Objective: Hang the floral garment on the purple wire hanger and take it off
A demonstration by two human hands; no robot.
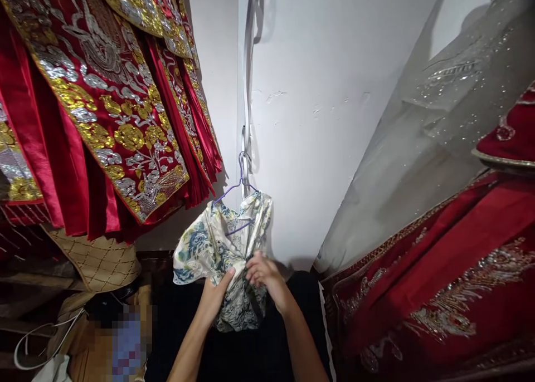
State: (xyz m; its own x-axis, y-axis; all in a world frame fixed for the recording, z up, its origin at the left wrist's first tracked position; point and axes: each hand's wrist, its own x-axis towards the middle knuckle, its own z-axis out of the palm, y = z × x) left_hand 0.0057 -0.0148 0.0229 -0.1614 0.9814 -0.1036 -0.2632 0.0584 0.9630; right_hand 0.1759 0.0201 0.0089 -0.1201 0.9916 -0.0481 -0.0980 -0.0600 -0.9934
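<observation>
A short-sleeved shirt (195,251) with a blue, green and white pattern hangs on a thin purple hanger (241,173). Its front is partly open at the neck, where the hanger's lower bar shows. My left hand (221,288) grips the shirt's front, thumb on top and the other fingers hidden beneath the cloth. Just to the right, my right hand (266,274) has its fingers curled at the front edge of the shirt, close to the left thumb. Whatever lies under those fingertips is too small to make out.
Red garments with gold and silver embroidery (129,137) hang at the left. A sheer sparkly dress (443,92) and a beaded red garment (438,270) are at the right. A white strap (246,87) runs down the white wall (317,114). Wooden pieces and a white cable (25,337) lie lower left.
</observation>
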